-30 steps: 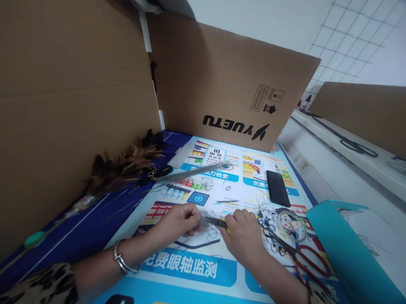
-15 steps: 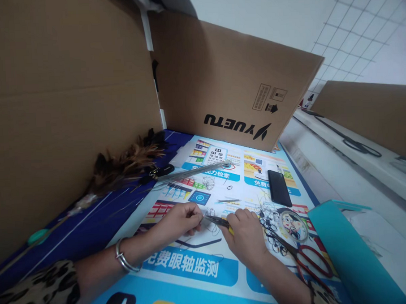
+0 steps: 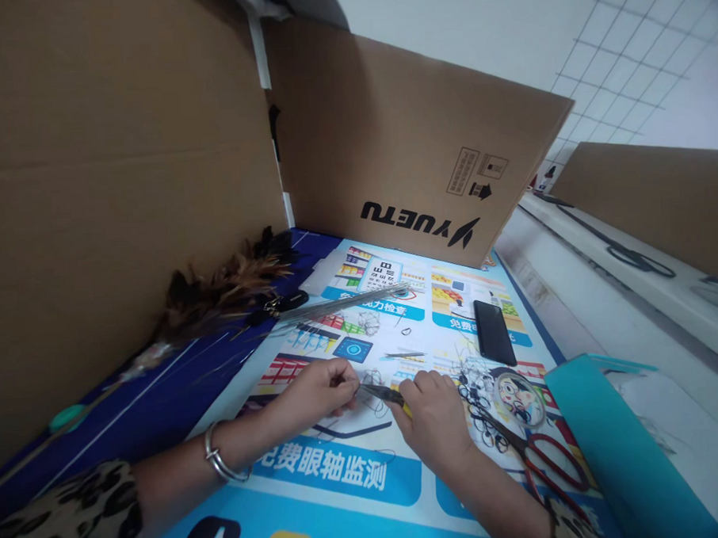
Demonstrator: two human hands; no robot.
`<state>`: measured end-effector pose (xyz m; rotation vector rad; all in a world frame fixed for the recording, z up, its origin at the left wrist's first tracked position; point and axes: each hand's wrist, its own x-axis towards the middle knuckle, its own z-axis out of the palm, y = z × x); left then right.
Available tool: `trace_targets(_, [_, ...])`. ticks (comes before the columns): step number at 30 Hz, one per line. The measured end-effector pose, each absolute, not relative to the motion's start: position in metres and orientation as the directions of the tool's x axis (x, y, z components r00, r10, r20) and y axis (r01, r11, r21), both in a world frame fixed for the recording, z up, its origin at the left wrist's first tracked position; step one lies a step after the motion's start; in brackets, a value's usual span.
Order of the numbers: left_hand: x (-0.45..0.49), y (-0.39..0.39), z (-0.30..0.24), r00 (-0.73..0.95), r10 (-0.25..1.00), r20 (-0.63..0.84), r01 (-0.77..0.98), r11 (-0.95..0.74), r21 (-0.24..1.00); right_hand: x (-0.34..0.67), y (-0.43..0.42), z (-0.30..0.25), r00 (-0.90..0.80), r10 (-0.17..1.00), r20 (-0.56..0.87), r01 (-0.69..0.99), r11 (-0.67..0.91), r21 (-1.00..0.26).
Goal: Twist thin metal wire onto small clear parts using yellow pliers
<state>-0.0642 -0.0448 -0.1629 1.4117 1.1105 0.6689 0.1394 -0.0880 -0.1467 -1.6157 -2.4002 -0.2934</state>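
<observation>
My right hand (image 3: 434, 416) is closed round a pair of pliers (image 3: 383, 393) with a yellow grip and dark, narrow jaws pointing left. At their tip, the thumb and forefinger of my left hand (image 3: 325, 385) pinch what looks like a thin wire, largely hidden by the fingers. A loose tangle of fine wire (image 3: 372, 377) lies just beyond the jaws. To the right of my right hand are several small black wire loops (image 3: 481, 422) and red-handled scissors (image 3: 555, 463).
A bundle of straight thin wires (image 3: 342, 304) lies across the printed table cover (image 3: 337, 468). A black phone (image 3: 493, 332) and a round cartoon-printed item (image 3: 519, 397) sit to the right, near a teal box (image 3: 628, 447). Brown feathers (image 3: 223, 291) line the left cardboard wall (image 3: 121, 152).
</observation>
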Motion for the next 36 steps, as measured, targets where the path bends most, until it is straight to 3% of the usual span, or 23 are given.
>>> trace_targets(9, [-0.0657,-0.0464,-0.1647,0.376,0.922,-0.088,0.321,-0.041,0.946,0.1374,-0.0885,-0.1468,-0.359,0.883,0.304,0.93,0.364,0.04])
trace_targets(36, [-0.0673,-0.0448,-0.1585,0.398,0.917,0.022,0.415,-0.201,0.887,0.1392,-0.0879,-0.1508,-0.377,0.871,0.314,0.925,0.374,0.07])
